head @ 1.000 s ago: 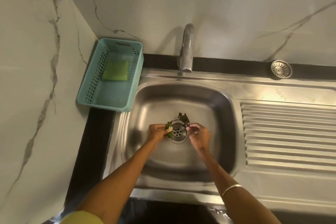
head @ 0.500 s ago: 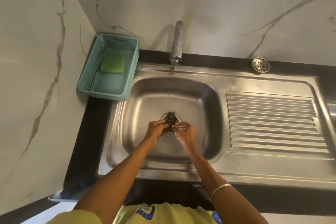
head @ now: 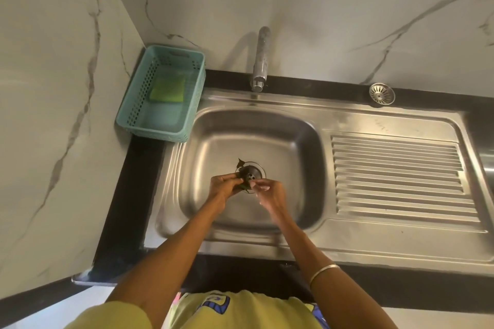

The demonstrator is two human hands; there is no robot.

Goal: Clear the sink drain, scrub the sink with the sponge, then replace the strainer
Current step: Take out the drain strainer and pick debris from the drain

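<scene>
Stainless steel sink (head: 288,125) set in a black countertop (head: 139,189), basin at left, ribbed drainboard (head: 398,179) at right. Both hands down in the basin, meeting at the near-left edge of the drain opening (head: 252,171), which sits uncovered at the basin's centre, holes of the waste visible. Left hand (head: 223,186): fingers curled round a clump of dark green leafy debris (head: 242,180), gripping it just left of the drain; one leaf tip sticks up past the drain rim on the far-left side. Right hand (head: 268,192): thumb and forefinger drawn together toward the same clump, apparently pinching a scrap of it, though the contact point is small and slightly blurred; remaining fingers loosely curled. A thin metal bangle (head: 322,272) on the right forearm. Strainer (head: 382,93) lies out of the sink, on the black strip at the far edge behind the drainboard, well apart from the hands. Green sponge (head: 167,89) lies flat inside a teal perforated plastic basket (head: 133,104), toward its far end; basket stands in the far-left corner of the countertop, against the marble-patterned wall (head: 53,88), just beside the basin's far-left corner. Chrome tap (head: 261,61) rises from the far edge, spout over the sink's back rim. Yellow shirt (head: 240,310) at the bottom edge of view.
</scene>
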